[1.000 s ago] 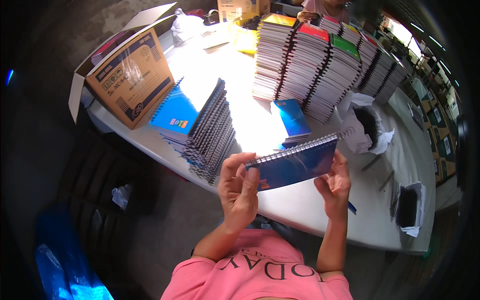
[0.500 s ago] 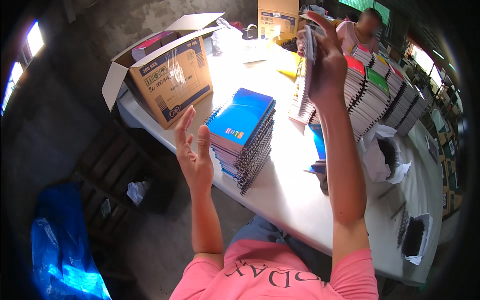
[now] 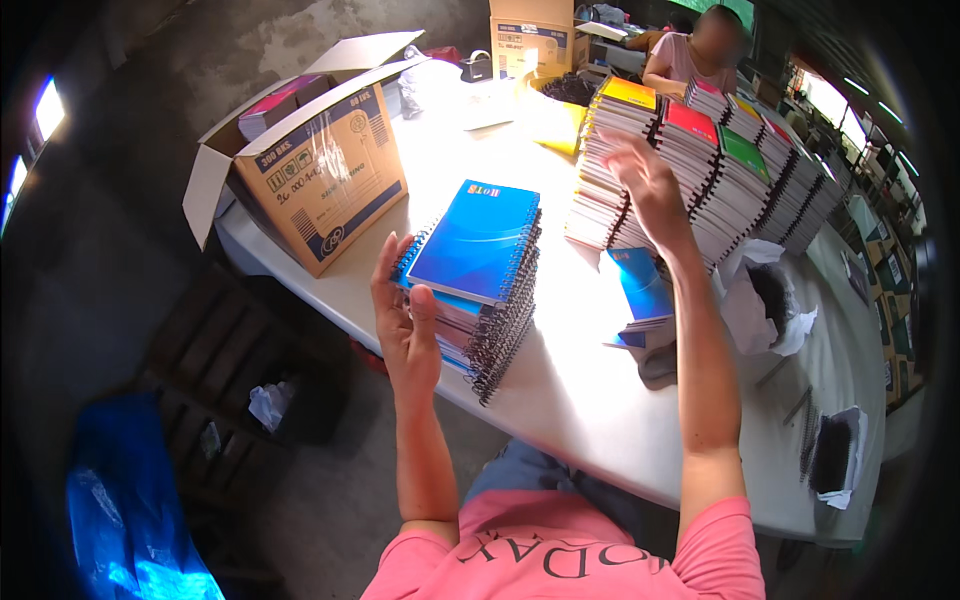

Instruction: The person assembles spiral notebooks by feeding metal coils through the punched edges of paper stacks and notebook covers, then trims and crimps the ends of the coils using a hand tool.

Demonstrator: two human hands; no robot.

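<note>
A stack of blue-covered spiral notebooks [image 3: 478,245] stands near the table's front edge, wire coils showing on its sides. The top notebook sits slightly askew, its lettering at the far end. My left hand [image 3: 408,325] is at the stack's near left corner, fingers stretched along the left side and thumb near the front; it looks to be touching it. My right hand [image 3: 652,190] hovers right of the stack, slightly blurred, fingers apart and holding nothing. Behind it rise tall piles of spiral notebooks [image 3: 690,165] with yellow, red and green covers. Under my right forearm lie some blue covers [image 3: 640,285].
An open cardboard box [image 3: 325,180] holding notebooks stands at the table's left edge. White-wrapped bundles of black coils [image 3: 770,300] and another coil bundle [image 3: 835,455] lie right. A yellow container [image 3: 555,120] stands farther back. A person in pink [image 3: 695,60] sits beyond the piles.
The flat thing in my right hand is gone, and that hand has lowered. A notebook with its lettering at the far end now tops the blue stack. My left hand has closed in on the stack.
</note>
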